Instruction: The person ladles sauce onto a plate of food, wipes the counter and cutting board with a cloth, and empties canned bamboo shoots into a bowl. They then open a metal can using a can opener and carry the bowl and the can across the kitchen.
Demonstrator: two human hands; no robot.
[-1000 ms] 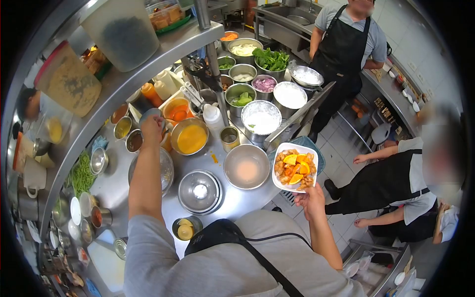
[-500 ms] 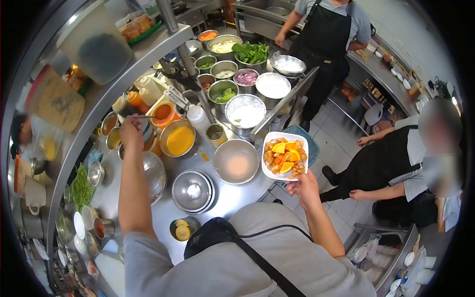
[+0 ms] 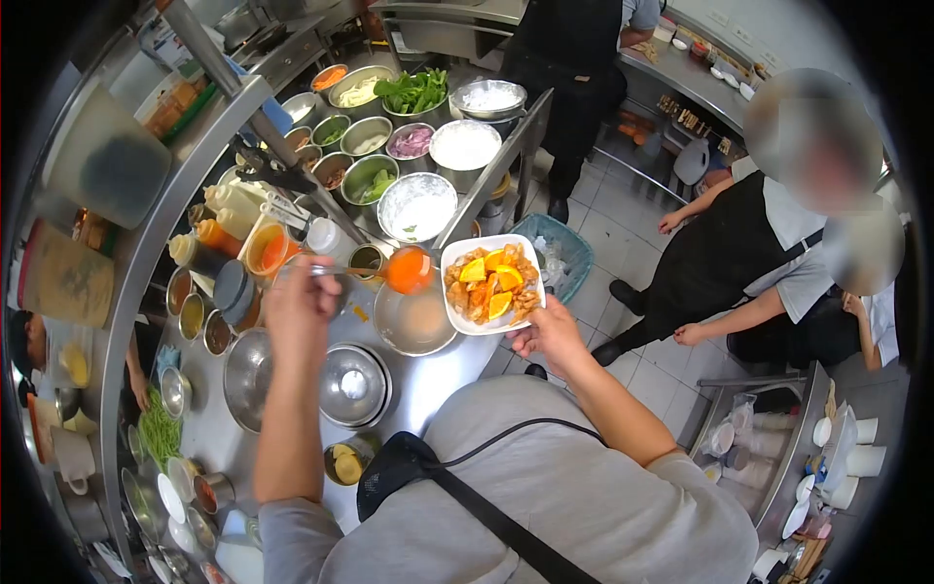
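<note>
My left hand [image 3: 302,292] is closed on the handle of a ladle [image 3: 411,270], whose bowl is full of orange-red sauce and hangs just left of the plate, over the edge of a metal bowl [image 3: 433,336]. In my right hand [image 3: 553,341] is the near right corner of a square white plate [image 3: 457,318]. Fried pieces and several orange slices [image 3: 474,271] lie on that plate. Beyond my left hand stands a container of orange-red sauce [image 3: 270,249].
Metal tubs of vegetables [image 3: 413,140] and white powder [image 3: 416,206] stand at the back. A steel shelf [image 3: 219,112] runs along the left. Two people in black aprons stand at the right and back. A teal bin [image 3: 574,255] sits behind the plate.
My left hand has moved right from the sauce containers, and the ladle now shows full of sauce beside the plate. The view has turned right; my right hand still holds the plate.
</note>
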